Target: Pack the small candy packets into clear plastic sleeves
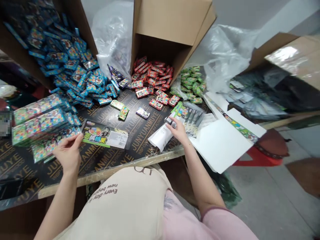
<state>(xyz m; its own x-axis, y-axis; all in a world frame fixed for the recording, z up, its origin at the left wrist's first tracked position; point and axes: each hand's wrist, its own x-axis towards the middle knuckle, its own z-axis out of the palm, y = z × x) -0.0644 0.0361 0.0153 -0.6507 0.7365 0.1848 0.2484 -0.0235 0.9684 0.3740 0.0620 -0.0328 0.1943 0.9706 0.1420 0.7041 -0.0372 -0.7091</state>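
My left hand [68, 152] pinches the left end of a flat printed packet [105, 134] that lies on the dark board table [140, 131]. My right hand [178, 130] is closed on a curled white paper sleeve [161, 136] near the table's front edge, just left of a fanned stack of flat packets [192, 116]. Small loose boxes lie between the hands: green ones [121, 109] and a purple one [143, 113].
Blue boxes [72, 63] spill from a carton at the left, red boxes [152, 80] from a carton [172, 23] at the back. Green boxes [191, 83] sit in clear plastic. Filled packets [40, 123] are stacked left; white cards [220, 143] overhang right beside a red stool [262, 153].
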